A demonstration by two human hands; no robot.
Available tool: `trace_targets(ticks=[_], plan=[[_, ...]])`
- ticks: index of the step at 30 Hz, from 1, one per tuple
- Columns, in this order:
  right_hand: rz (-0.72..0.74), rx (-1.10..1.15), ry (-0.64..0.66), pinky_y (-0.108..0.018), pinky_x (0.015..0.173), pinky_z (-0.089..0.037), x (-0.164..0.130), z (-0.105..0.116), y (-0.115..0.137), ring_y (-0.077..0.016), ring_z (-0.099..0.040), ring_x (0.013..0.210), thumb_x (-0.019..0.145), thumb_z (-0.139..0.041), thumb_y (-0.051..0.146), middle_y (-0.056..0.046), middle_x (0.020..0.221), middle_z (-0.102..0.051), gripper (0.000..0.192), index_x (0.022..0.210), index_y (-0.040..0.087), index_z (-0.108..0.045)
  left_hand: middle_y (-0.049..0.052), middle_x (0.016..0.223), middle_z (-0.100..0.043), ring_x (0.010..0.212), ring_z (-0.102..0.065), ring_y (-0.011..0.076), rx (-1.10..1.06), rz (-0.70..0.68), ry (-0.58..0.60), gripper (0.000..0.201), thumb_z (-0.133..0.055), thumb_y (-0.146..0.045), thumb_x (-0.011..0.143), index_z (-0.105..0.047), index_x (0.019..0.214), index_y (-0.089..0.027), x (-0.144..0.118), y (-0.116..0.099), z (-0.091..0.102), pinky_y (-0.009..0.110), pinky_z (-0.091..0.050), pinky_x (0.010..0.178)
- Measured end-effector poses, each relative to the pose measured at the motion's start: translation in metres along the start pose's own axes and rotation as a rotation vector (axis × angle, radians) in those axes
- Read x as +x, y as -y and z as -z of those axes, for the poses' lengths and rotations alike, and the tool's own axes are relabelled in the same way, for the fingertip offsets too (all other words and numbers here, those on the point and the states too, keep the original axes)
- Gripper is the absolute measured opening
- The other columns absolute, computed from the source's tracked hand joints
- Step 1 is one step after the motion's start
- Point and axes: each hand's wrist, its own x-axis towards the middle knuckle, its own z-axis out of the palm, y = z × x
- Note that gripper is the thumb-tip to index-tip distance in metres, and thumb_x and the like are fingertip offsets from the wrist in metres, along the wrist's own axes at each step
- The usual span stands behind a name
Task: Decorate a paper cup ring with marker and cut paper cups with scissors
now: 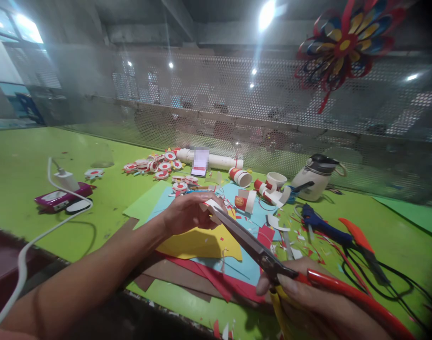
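Observation:
My left hand (187,213) is closed around a small white piece of paper (212,205), mostly hidden by the fingers. Large scissors (249,241) with red handles, one loop wrapped in yellow, are gripped in my right hand (308,297). Their blades reach up and left to the white piece, with the tips at or touching it; whether paper lies between the blades I cannot tell. Beneath both hands are stacked colored sheets: a yellow sheet (202,243), a light blue sheet (233,267) and a red sheet (216,283).
Red-and-white round paper pieces (164,166) lie piled behind. Cut paper cups (245,202), a phone (199,163), a white roll (223,160) and a jug (313,177) stand farther back. A glue gun (322,226) with cable lies right, a power bank (62,197) left.

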Motion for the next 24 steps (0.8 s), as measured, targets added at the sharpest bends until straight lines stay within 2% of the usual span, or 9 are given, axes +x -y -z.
trace_targets(ticks=[2, 4, 9, 13, 16, 19, 21, 24], plan=[[0.029, -0.033, -0.031, -0.03, 0.069, -0.048, 0.0, 0.002, -0.002, -0.0187, -0.057, 0.079, 0.081, -0.063, 0.058, -0.005, 0.087, -0.061, 0.042, 0.097, 0.021, -0.073, 0.013, 0.089, -0.066, 0.06, -0.052, 0.0124, 0.003, 0.002, -0.01, 0.032, -0.051, -0.037, 0.084, -0.069, 0.079, -0.011, 0.0, 0.001, 0.002, 0.024, -0.039, 0.054], [0.061, -0.037, -0.044, -0.029, 0.068, -0.047, 0.002, 0.003, -0.003, -0.0183, -0.058, 0.079, 0.08, -0.065, 0.057, -0.005, 0.086, -0.064, 0.041, 0.096, 0.021, -0.072, 0.013, 0.089, -0.066, 0.06, -0.052, 0.0124, 0.007, 0.001, -0.018, 0.032, -0.051, -0.037, 0.084, -0.069, 0.081, -0.011, 0.0, 0.001, 0.003, 0.024, -0.039, 0.053], [0.074, 0.055, 0.085, -0.025, 0.056, -0.044, 0.001, 0.002, -0.002, -0.0125, -0.054, 0.056, 0.086, -0.059, 0.055, 0.001, 0.062, -0.059, 0.038, 0.09, 0.019, -0.069, 0.014, 0.088, -0.066, 0.06, -0.054, 0.0132, 0.03, 0.006, -0.023, 0.033, -0.05, -0.036, 0.084, -0.069, 0.079, -0.01, 0.0, 0.0, 0.003, 0.024, -0.039, 0.054], [0.045, 0.081, 0.088, -0.027, 0.06, -0.049, -0.002, 0.006, -0.003, -0.0162, -0.059, 0.062, 0.088, -0.061, 0.048, -0.003, 0.072, -0.064, 0.031, 0.1, 0.021, -0.071, 0.013, 0.087, -0.065, 0.06, -0.053, 0.0125, 0.043, 0.036, -0.037, 0.032, -0.052, -0.037, 0.084, -0.069, 0.084, -0.01, 0.0, 0.001, 0.004, 0.022, -0.037, 0.052], [0.013, 0.133, 0.132, -0.03, 0.065, -0.054, 0.002, 0.012, -0.01, -0.0227, -0.064, 0.075, 0.085, -0.063, 0.048, -0.007, 0.084, -0.069, 0.029, 0.101, 0.025, -0.073, 0.011, 0.087, -0.064, 0.058, -0.052, 0.0117, 0.046, 0.059, -0.052, 0.031, -0.054, -0.039, 0.083, -0.068, 0.083, -0.011, -0.001, 0.002, 0.005, 0.021, -0.037, 0.051], [-0.009, 0.1, 0.127, -0.033, 0.068, -0.056, 0.004, 0.015, -0.017, -0.0255, -0.065, 0.079, 0.083, -0.063, 0.05, -0.008, 0.089, -0.069, 0.031, 0.103, 0.028, -0.073, 0.01, 0.082, -0.062, 0.057, -0.051, 0.0118, 0.048, 0.076, -0.074, 0.031, -0.055, -0.038, 0.082, -0.069, 0.084, -0.01, -0.001, 0.001, 0.005, 0.021, -0.036, 0.05], [0.018, 0.041, 0.089, -0.035, 0.069, -0.056, 0.0, 0.016, -0.019, -0.0259, -0.064, 0.08, 0.083, -0.062, 0.051, -0.008, 0.089, -0.069, 0.034, 0.105, 0.029, -0.073, 0.009, 0.078, -0.061, 0.055, -0.051, 0.0116, 0.05, 0.083, -0.085, 0.032, -0.056, -0.039, 0.081, -0.069, 0.084, -0.01, -0.002, 0.001, 0.004, 0.021, -0.036, 0.05], [0.137, -0.056, 0.02, -0.036, 0.074, -0.055, -0.012, 0.016, -0.018, -0.0273, -0.063, 0.084, 0.078, -0.066, 0.054, -0.007, 0.091, -0.068, 0.041, 0.11, 0.03, -0.072, 0.008, 0.074, -0.061, 0.054, -0.049, 0.0114, 0.052, 0.088, -0.092, 0.032, -0.057, -0.039, 0.08, -0.069, 0.085, -0.01, -0.002, 0.0, 0.003, 0.021, -0.036, 0.049]])
